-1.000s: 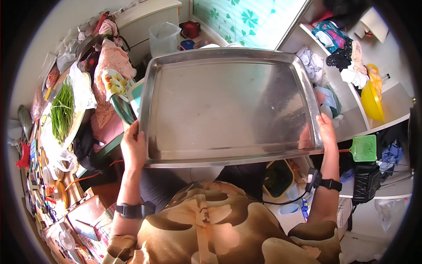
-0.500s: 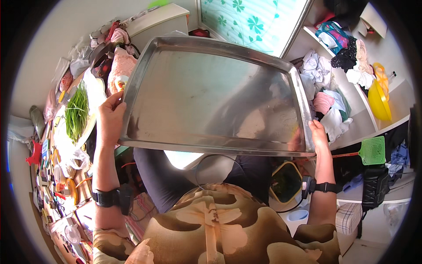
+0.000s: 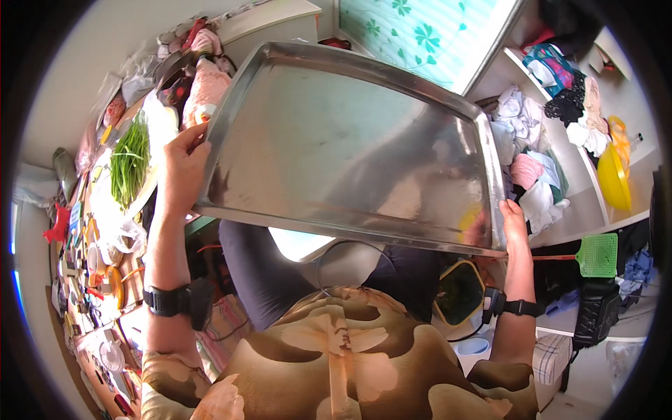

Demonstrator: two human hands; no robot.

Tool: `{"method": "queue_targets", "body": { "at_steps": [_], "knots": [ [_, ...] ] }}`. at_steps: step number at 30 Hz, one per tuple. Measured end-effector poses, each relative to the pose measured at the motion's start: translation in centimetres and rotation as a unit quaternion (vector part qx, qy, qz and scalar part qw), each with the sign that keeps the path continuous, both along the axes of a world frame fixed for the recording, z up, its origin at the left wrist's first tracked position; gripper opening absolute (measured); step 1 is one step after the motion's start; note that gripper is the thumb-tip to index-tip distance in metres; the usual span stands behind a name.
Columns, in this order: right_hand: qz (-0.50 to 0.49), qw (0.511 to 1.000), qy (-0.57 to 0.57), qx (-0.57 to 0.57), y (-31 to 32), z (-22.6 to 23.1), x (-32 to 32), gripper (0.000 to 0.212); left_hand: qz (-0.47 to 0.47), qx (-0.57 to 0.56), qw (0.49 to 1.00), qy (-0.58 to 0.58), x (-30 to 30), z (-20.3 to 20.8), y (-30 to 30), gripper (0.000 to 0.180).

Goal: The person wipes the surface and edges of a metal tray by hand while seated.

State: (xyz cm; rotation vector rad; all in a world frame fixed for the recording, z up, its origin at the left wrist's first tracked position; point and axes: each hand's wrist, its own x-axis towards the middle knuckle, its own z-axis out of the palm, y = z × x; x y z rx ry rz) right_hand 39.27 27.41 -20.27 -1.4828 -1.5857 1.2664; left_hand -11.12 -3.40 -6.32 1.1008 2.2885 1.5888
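At the left of the frame I see a bunch of long green stalks (image 3: 130, 162) lying on something white. Next to it, the left hand (image 3: 183, 171) is closed on the left edge of a big metal tray (image 3: 336, 157). The tray is held up in the middle of the frame, shiny inside toward us, and its bottom edge slants down to the right. The right hand (image 3: 515, 222) grips the tray's lower right corner. Just past that, a heap of clothes (image 3: 535, 178) sits on a shelf, then a green fly swatter (image 3: 598, 255) and a yellow bowl (image 3: 613, 180) at the far right.
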Motion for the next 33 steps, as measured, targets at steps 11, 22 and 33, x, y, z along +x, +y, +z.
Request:
{"method": "queue_targets", "body": {
  "at_steps": [11,22,33],
  "knots": [
    [0.022,0.999,-0.034,-0.027,-0.7,1.5,0.9,0.024,-0.012,-0.071,0.996,0.054,-2.3,0.0,-0.3,0.035],
    [0.014,0.999,0.0,-0.042,-2.7,3.1,-0.8,0.024,-0.003,-0.075,0.996,0.039,-2.9,1.7,-0.4,0.038],
    [0.001,0.999,-0.047,-0.019,-3.7,3.1,-1.7,0.023,-0.031,-0.096,0.995,0.011,-2.5,4.4,-0.8,0.037]
  ]
}}
